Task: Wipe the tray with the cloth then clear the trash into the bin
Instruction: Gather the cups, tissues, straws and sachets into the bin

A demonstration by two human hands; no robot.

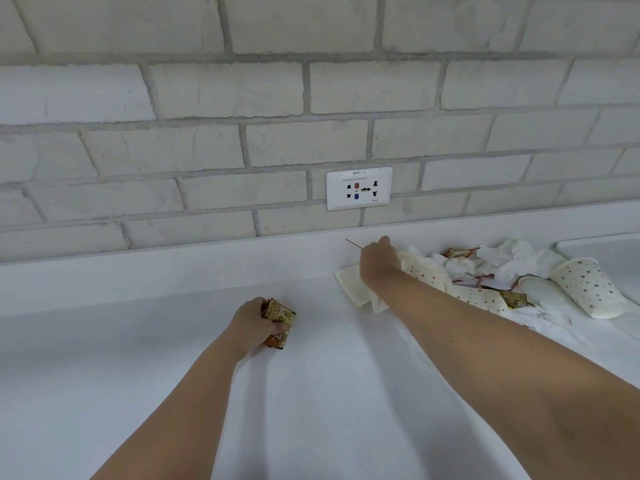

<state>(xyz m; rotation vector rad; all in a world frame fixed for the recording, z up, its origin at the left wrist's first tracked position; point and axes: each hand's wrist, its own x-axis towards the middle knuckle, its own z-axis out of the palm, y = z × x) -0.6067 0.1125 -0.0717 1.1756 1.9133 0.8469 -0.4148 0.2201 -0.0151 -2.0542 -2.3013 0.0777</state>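
Trash (460,268) is piled at the right rear of the white surface (311,393), close under the brick wall (242,98). In the pile:
- dotted paper cups (588,287): one on its side at the right end, one flattened mid-pile, one just beside the right wrist
- crumpled white tissues (519,254) along the back and front
- gold-brown sachets (459,252): one at the back, one lower down between the cups

Left grip (254,320) is well apart from the pile, at mid-surface. Its fingers are curled round a bunch of brown-gold wrappers (280,315). The wrappers stick out to the right of the fist and sit low, at or just over the surface.

Right grip (379,263) is at the left end of the pile, seen from the back with the fingers curled under. A thin stick (353,244) pokes out up-left from the fingers, so it looks pinched. The grip is over a flat cream sheet (348,284) lying on the surface. Cannot tell whether the sheet is cloth or napkin, or whether the fingers also hold it.

White raised rim (602,244) is at the far right edge, just behind the end cup. Cannot tell whether it is the tray.

Socket plate (359,188) is on the wall, above the right grip.
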